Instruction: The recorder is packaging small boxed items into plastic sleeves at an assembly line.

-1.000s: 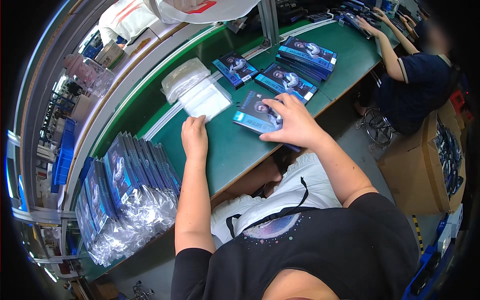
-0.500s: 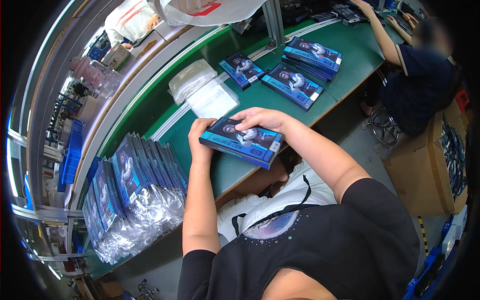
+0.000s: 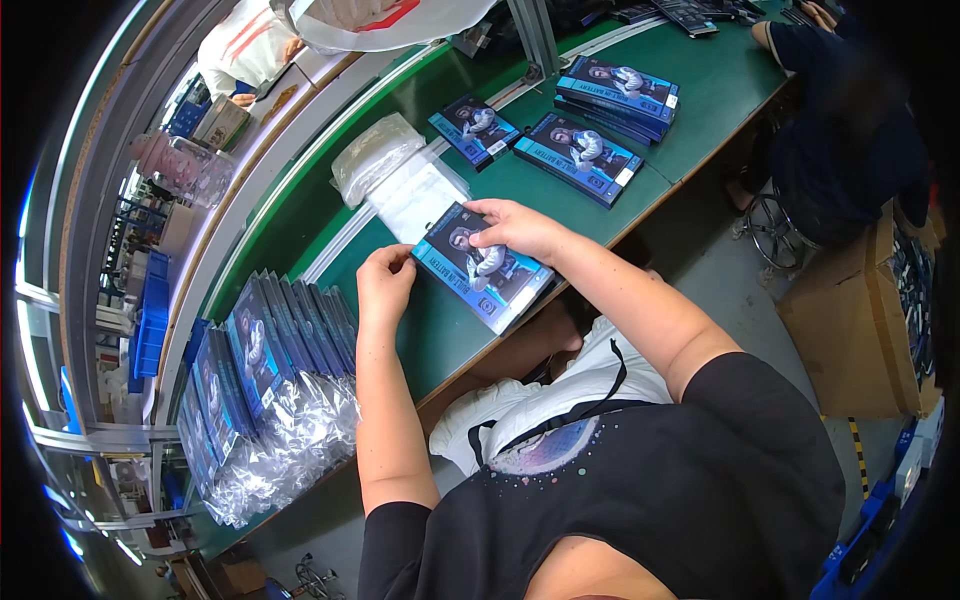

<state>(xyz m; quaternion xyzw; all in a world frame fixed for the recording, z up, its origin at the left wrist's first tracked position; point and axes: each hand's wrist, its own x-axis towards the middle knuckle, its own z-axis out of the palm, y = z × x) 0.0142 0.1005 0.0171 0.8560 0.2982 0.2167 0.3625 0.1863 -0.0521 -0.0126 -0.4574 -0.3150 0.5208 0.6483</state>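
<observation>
A flat dark-blue and black printed box (image 3: 487,270) is tilted over the bench's near edge, its picture face up toward me. My right hand (image 3: 515,232) grips its far edge, the thumb lying on the printed face and the other fingers hidden behind. By the box's left corner, my left hand (image 3: 386,285) is closed, thumb and forefinger pinched together; what they hold, if anything, is hidden. Just beyond the box lies a stack of clear plastic bags (image 3: 418,198), with a bulkier bag bundle (image 3: 375,155) behind it.
Matching boxes lie farther right: a single box (image 3: 474,130), another box (image 3: 580,158) and a stack (image 3: 618,92). At left, several bagged boxes (image 3: 262,345) stand upright on the green bench (image 3: 700,130). A co-worker (image 3: 840,140) sits at right, near a cardboard carton (image 3: 850,310).
The box has turned and tipped, showing more of its printed face. My left hand has slipped from its grip around the box's left end to a pinch at the corner. The co-worker has leaned nearer.
</observation>
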